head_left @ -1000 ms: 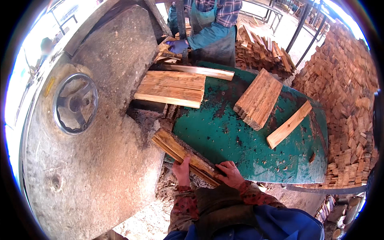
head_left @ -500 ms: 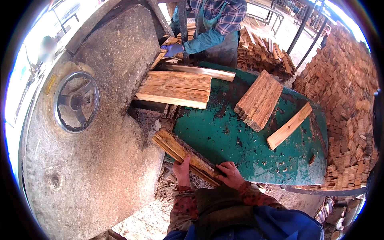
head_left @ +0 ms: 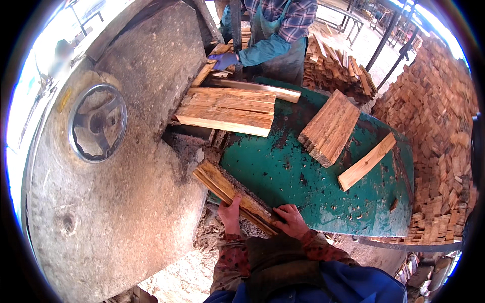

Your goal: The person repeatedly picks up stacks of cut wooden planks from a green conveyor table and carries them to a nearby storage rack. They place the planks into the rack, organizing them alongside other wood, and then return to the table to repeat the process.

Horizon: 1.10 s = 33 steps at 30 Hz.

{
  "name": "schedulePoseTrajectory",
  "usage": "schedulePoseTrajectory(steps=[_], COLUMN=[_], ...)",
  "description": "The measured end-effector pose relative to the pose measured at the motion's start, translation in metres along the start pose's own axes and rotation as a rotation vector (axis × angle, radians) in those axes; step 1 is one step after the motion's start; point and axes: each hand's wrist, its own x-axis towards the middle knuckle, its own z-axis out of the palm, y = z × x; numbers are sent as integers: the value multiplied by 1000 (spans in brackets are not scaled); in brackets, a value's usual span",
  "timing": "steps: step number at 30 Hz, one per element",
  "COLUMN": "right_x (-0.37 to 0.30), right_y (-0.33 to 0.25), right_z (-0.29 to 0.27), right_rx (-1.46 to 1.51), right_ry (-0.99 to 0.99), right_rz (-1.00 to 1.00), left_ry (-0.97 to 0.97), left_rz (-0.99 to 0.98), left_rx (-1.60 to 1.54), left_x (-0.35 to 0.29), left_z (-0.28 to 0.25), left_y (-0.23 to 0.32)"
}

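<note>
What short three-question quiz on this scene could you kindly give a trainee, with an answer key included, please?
1. True or false: the silver, three-spoked metal handwheel sits left of the chipped, green-painted table in the picture.

2. Which thing do the person's bare left hand and bare right hand touch?
A. the silver handwheel
B. the long, rough-edged brown wood
C. the pale, narrow wooden strip on the table

3. Fill in the colour: the plaid-shirted co-worker wears a ___ glove on the visible hand.

Key:
1. True
2. B
3. Bluish purple
</note>
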Motion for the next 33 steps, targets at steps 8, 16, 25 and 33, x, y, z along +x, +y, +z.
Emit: schedulePoseTrajectory(steps=[8, 16, 25, 33], right_x=[0, 0, -1, -1], right_y=[1, -1, 0, 0], right_z=[0, -2, 1, -1], right_rx=[1, 2, -3, 13], right_ry=[2, -2, 9, 1], right_rz=[4, 4, -2, 4], left_ry=[-11, -36, -1, -25], left_rz=[6, 5, 5, 8], left_rx=[-56, -121, -57, -135], left_x=[2, 3, -1, -4], left_z=[2, 2, 2, 3], left_y=[-4, -8, -1, 3])
